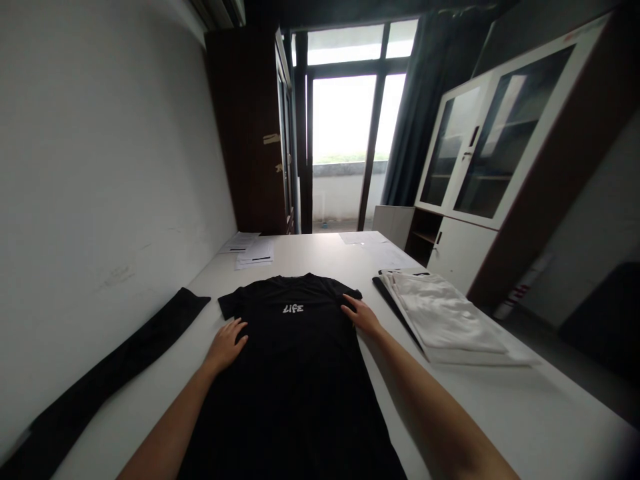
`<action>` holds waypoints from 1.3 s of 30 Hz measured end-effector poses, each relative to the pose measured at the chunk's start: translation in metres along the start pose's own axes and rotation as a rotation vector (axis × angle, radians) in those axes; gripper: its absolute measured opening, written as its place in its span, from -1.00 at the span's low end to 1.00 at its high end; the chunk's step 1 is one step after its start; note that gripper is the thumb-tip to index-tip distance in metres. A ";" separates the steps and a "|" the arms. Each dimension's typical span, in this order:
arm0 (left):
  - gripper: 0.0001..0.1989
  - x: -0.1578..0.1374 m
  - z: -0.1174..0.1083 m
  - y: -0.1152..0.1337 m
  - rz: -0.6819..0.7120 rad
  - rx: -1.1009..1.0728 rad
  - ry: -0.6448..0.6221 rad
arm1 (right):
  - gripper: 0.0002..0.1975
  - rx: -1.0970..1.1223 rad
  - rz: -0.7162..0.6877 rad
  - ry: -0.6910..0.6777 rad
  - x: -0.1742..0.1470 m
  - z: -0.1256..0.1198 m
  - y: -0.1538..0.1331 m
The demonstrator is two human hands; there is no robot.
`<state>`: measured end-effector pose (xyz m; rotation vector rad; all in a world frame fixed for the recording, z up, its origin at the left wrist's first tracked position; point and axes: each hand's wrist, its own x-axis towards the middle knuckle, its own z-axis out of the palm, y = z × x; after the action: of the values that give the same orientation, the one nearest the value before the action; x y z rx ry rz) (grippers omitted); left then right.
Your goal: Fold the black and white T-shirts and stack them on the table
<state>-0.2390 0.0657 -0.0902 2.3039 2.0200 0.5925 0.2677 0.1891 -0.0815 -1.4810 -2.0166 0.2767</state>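
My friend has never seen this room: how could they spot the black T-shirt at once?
Find the white table before the window. Along its middle lies a black T-shirt, left hand and right hand at its edges. White lettering sets it apart from the black cloth by the wall and the white-topped pile.

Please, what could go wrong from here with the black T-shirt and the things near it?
If the left hand or the right hand pulls sideways, the black T-shirt, spread under them, could wrinkle or twist. A wide move of the right arm might disturb the white folded cloth, stacked nearby on the table.
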 end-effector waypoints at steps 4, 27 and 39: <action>-0.52 0.000 -0.003 0.002 -0.003 -0.004 -0.011 | -0.39 -0.122 0.019 -0.026 -0.003 0.001 -0.007; -0.53 -0.002 -0.005 0.005 -0.012 0.000 -0.017 | -0.55 -0.015 0.001 0.001 -0.003 -0.005 -0.008; -0.53 -0.002 -0.007 0.006 -0.014 -0.018 -0.017 | -0.57 -0.020 0.016 -0.015 -0.003 -0.007 -0.011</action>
<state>-0.2359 0.0615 -0.0827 2.2747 2.0134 0.5854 0.2636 0.1810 -0.0721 -1.5124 -2.0257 0.2755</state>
